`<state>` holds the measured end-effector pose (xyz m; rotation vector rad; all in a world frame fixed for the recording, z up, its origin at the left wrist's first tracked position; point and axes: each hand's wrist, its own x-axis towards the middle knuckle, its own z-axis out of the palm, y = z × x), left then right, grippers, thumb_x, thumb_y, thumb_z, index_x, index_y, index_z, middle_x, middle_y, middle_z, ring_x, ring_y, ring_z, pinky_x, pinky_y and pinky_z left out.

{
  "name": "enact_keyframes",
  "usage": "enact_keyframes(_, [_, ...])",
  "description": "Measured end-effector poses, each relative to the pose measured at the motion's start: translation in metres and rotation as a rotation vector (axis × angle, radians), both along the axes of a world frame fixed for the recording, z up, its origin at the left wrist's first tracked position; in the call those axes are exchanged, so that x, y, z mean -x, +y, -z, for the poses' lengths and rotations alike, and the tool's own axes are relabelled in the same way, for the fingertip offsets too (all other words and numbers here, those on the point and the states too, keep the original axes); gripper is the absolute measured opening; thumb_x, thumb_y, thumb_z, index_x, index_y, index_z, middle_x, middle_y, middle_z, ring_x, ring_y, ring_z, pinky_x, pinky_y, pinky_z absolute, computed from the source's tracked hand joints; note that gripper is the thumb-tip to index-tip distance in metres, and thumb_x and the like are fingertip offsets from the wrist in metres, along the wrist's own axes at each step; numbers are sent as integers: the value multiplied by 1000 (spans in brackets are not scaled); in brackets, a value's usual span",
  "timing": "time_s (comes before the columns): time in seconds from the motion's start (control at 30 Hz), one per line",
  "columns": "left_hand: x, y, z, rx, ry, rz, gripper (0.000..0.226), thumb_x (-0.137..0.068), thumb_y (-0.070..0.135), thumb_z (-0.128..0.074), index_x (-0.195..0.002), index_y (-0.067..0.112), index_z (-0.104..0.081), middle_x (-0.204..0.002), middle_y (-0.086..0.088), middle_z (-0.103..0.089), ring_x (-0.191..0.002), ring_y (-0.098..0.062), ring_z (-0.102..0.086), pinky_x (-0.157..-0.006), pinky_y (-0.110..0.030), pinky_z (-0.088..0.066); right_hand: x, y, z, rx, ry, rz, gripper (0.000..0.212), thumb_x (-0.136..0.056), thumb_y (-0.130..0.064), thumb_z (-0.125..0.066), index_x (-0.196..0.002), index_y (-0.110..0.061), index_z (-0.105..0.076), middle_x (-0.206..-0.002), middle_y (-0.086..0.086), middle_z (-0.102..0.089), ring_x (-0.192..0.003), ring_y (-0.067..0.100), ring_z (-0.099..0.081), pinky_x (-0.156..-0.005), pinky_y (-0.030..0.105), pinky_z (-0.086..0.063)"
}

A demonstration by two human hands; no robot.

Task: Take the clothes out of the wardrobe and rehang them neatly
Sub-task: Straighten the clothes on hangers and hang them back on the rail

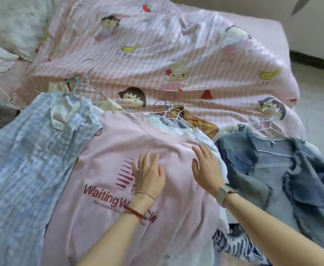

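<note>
- On the striped pink cartoon-print quilt (157,54), a pale pink printed T-shirt (107,150) is spread flat between other garments
- It is pressed by the left hand (147,173) and right hand (208,169), fingers straight, nothing grasped

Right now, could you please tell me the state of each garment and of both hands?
Pink printed T-shirt: spread flat, both hands on it.
Blue checked shirt: lying on a hanger.
Denim jacket: lying open on a wire hanger.
Left hand: open, pressing flat.
Right hand: open, pressing flat.
</note>
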<state>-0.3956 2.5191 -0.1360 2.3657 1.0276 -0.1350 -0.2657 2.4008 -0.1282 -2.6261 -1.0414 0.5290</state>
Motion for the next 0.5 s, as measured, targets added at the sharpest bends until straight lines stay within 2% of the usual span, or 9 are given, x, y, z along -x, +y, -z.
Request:
enact_keyframes(0.07, [-32, -43, 3, -8, -16, 111, 45, -71, 19, -52, -112, 6, -65, -122, -19, -59, -115, -37, -54, -93, -61, -39, -23, -58, 2, -28, 3, 134, 44, -86, -17, -35, -124, -3, -51, -136, 18, -46, -128, 38, -39, -106, 46, -32])
enact_keyframes(0.13, [-67, -83, 0, 7, 1, 215, 41, -70, 23, -49, -104, 9, -68, -114, -16, -63, -107, -36, -60, -86, -60, -44, -48, -113, 7, -40, -3, 258, 41, -89, -15, -36, -123, -1, -52, -134, 20, -47, -127, 37, -41, -105, 46, -34])
enact_keyframes(0.2, [-101, -119, -1, 3, -26, 280, 48, -77, 28, -39, -115, 13, -63, -127, -13, -56, -120, -33, -51, -97, -56, -37, -75, -163, 14, -28, 8, 354, 38, -91, -10, -42, -128, -3, -49, -139, 16, -43, -132, 32, -35, -108, 43, -29])
enact_keyframes(0.27, [-133, -147, 5, -18, 27, 323, 51, -86, 28, -34, -134, 18, -45, -146, -8, -36, -138, -25, -26, -111, -47, -19, -102, -206, 23, -8, 11, 430, 40, -91, -13, -40, -129, -4, -48, -140, 15, -42, -134, 30, -33, -109, 42, -26])
enact_keyframes(0.3, [-149, -156, 12, -38, 42, 340, 49, -91, 28, -35, -140, 20, -37, -150, -6, -27, -140, -22, -18, -114, -43, -13, -116, -223, 27, -2, 6, 461, 41, -91, -15, -38, -129, -3, -48, -140, 16, -42, -133, 31, -34, -109, 43, -27])
enact_keyframes(0.4, [-197, -169, 28, -93, 75, 355, 52, -94, 26, -40, -144, 20, -26, -154, -4, -17, -142, -21, -11, -114, -40, -12, -163, -261, 38, 28, -13, 504, 45, -89, -17, -36, -129, -1, -48, -138, 18, -43, -132, 32, -36, -108, 43, -28])
enact_keyframes(0.5, [-237, -163, 41, -154, 136, 387, 56, -96, 27, -38, -147, 18, -17, -155, -6, -9, -142, -24, -7, -115, -40, -13, -214, -280, 53, 95, -63, 478, 45, -92, -13, -41, -136, -4, -39, -145, 15, -36, -136, 29, -29, -111, 44, -24])
